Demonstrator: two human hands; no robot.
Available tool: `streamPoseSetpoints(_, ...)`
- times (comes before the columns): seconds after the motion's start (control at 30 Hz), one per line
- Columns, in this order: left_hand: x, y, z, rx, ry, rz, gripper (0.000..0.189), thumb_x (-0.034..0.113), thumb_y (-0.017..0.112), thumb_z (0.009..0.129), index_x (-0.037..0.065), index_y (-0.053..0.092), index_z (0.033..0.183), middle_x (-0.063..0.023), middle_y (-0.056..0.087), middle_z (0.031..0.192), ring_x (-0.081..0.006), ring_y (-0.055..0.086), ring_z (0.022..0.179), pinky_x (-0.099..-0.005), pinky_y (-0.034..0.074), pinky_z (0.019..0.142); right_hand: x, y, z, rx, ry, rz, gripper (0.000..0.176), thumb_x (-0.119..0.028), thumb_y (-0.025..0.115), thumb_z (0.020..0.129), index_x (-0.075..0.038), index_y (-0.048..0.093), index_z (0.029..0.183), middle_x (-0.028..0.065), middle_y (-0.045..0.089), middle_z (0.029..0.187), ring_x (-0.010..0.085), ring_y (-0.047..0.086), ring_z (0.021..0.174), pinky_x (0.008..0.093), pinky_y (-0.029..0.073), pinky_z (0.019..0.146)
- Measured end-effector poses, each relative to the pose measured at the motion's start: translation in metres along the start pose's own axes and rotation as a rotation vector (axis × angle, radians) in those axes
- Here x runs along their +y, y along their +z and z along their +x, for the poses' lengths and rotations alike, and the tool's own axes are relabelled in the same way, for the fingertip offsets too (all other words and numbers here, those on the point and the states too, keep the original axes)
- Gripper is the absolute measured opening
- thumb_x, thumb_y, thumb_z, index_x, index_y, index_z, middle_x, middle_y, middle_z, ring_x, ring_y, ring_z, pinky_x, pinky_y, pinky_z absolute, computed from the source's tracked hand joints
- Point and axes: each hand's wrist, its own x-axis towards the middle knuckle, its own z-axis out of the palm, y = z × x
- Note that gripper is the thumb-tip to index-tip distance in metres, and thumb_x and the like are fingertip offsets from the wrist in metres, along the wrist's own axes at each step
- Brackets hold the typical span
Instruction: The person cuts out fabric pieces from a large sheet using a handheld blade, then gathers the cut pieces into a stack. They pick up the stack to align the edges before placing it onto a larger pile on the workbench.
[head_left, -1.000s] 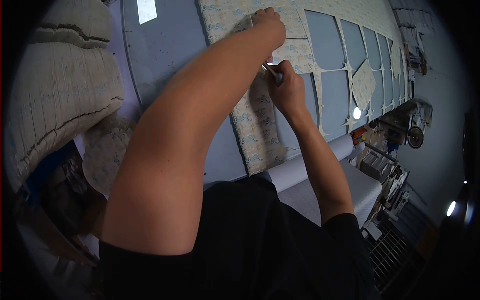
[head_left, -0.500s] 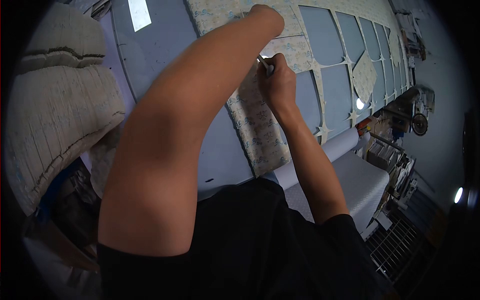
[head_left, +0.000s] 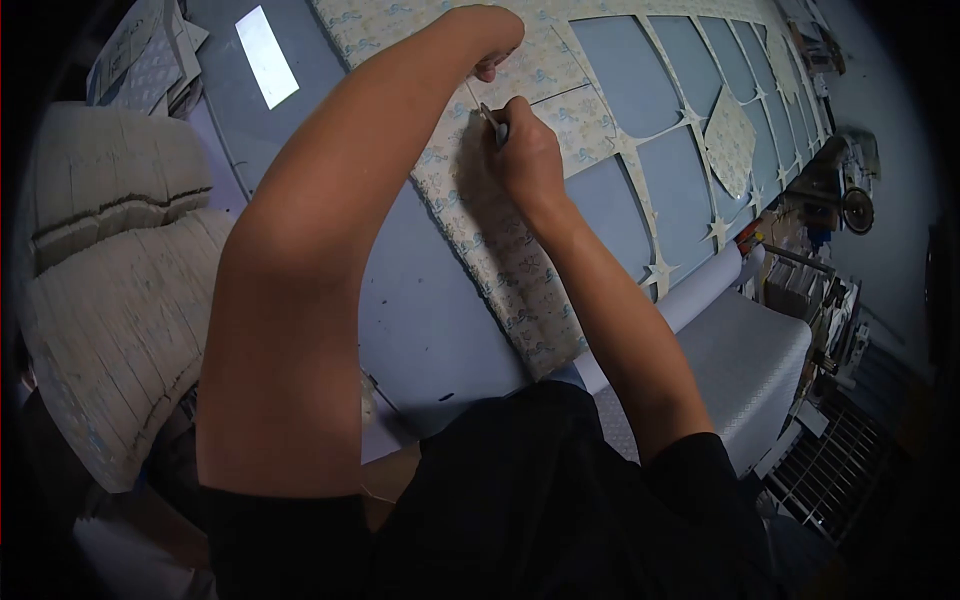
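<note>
On the blue-grey table lies a layered, patterned cream sheet [head_left: 505, 250]. My left hand [head_left: 495, 35] rests low over its upper part, fingers curled and mostly hidden behind the hand. Just below it, my right hand [head_left: 528, 158] grips a thin tool [head_left: 500, 128] with a pale handle. The tool's narrow tip points up and left at the sheet, close to my left forearm. A dark straight line [head_left: 560, 94] runs across the sheet to the right of both hands.
Cut-out sheet remnants [head_left: 690, 118] form a lattice at the right, with a loose patterned piece [head_left: 731, 145] on it. Stacked padded pieces [head_left: 125, 310] stand at the left. A large pale roll [head_left: 745, 345] lies near the right table edge, beside a wire rack [head_left: 825, 465].
The camera view has shifted. My left hand has moved left over the sheet, and my right hand with the tool has also moved slightly left. The curled fingers of my left hand now show more.
</note>
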Motion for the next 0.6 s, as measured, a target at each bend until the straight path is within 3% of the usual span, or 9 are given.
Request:
streamPoseSetpoints(0.07,0.0,-0.007,-0.002,0.008,0.042,-0.004,0.032,0.015,0.09,0.063,0.008,0.069,0.087,-0.0103,0.07,0.081,-0.0287,0.068,0.076,-0.0398,0.053,0.067,0.0,0.006,0.007,0.056,-0.02,-0.025,0.021,-0.01,0.07,0.084,-0.002,0.056,0.096,0.0222,0.068,0.084,0.0421,0.067,0.08,0.0475,0.053,0.07)
streamPoseSetpoints(0.17,-0.01,-0.005,-0.001,0.037,-0.045,0.06,0.029,0.013,0.086,0.063,0.007,0.063,0.081,-0.0107,0.069,0.082,-0.0298,0.067,0.078,-0.0401,0.051,0.067,-0.001,0.018,0.029,0.15,-0.119,0.061,0.022,-0.01,0.07,0.083,-0.002,0.055,0.098,0.022,0.067,0.086,0.0424,0.066,0.081,0.0486,0.052,0.07)
streamPoseSetpoints(0.43,-0.025,0.0,0.018,-0.001,-0.136,0.048,0.025,0.005,0.074,0.061,0.007,0.062,0.083,-0.012,0.068,0.081,-0.0296,0.063,0.073,-0.0389,0.049,0.067,0.001,0.05,0.06,0.24,-0.096,0.047,0.022,-0.009,0.07,0.081,-0.005,0.057,0.098,0.0191,0.068,0.087,0.0397,0.066,0.079,0.0467,0.054,0.069)
streamPoseSetpoints(0.57,-0.019,-0.006,0.01,-0.062,-0.154,0.08,0.028,0.01,0.08,0.062,0.006,0.061,0.083,-0.0118,0.067,0.08,-0.0273,0.062,0.073,-0.0389,0.049,0.065,0.001,0.043,0.049,0.278,-0.071,0.161,0.022,-0.01,0.072,0.082,-0.005,0.059,0.1,0.0179,0.07,0.087,0.0367,0.068,0.079,0.0429,0.054,0.067)
streamPoseSetpoints(0.6,-0.017,-0.007,0.006,-0.069,-0.199,0.029,0.036,0.02,0.086,0.063,0.003,0.067,0.088,-0.0146,0.07,0.086,-0.0302,0.067,0.08,-0.0403,0.053,0.07,0.003,0.038,0.042,0.304,-0.088,0.248,0.022,-0.01,0.073,0.083,-0.004,0.06,0.101,0.0176,0.07,0.087,0.0358,0.069,0.079,0.0414,0.054,0.067)
